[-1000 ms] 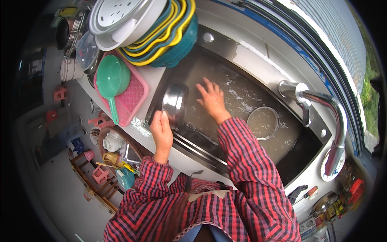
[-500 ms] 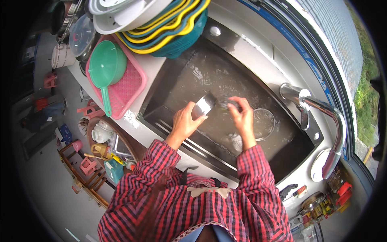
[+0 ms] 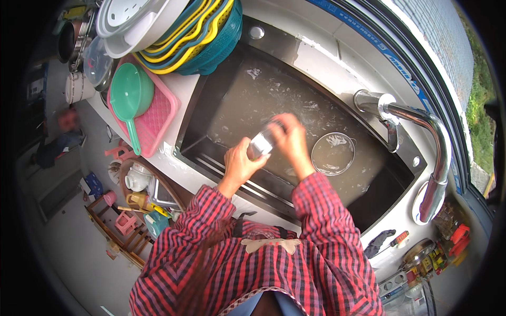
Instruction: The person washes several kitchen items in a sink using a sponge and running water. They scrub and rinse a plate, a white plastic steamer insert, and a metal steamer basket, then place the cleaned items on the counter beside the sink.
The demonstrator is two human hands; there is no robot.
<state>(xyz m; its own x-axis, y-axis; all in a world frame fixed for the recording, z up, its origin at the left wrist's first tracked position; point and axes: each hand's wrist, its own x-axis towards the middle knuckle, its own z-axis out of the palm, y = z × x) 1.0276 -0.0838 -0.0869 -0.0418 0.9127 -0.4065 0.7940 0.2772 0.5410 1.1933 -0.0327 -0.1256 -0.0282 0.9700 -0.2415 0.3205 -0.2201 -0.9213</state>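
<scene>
My left hand point(image 3: 238, 167) grips a small shiny metal cup point(image 3: 261, 144), tilted above the murky water of the dark sink point(image 3: 387, 203). At the cup's upper end is my right hand point(image 3: 293, 141), its fingers curled and blurred by motion. Whatever those fingers hold is hidden. To the right of the hands, a round see-through thing with a thin metal rim point(image 3: 333, 154) lies in the water.
A chrome tap point(image 3: 416, 115) stands at the sink's right. Stacked yellow and teal baskets point(image 3: 213, 50) under white colanders point(image 3: 126, 31) crowd the far left. Beside them a green dipper point(image 3: 132, 94) rests on a pink tray point(image 3: 162, 113). A white plate point(image 3: 421, 204) sits below the tap.
My right hand has moved left, from apart with a dark blur at its fingers, up to the cup. A pale lump seen near my right wrist no longer shows. The view has shifted slightly.
</scene>
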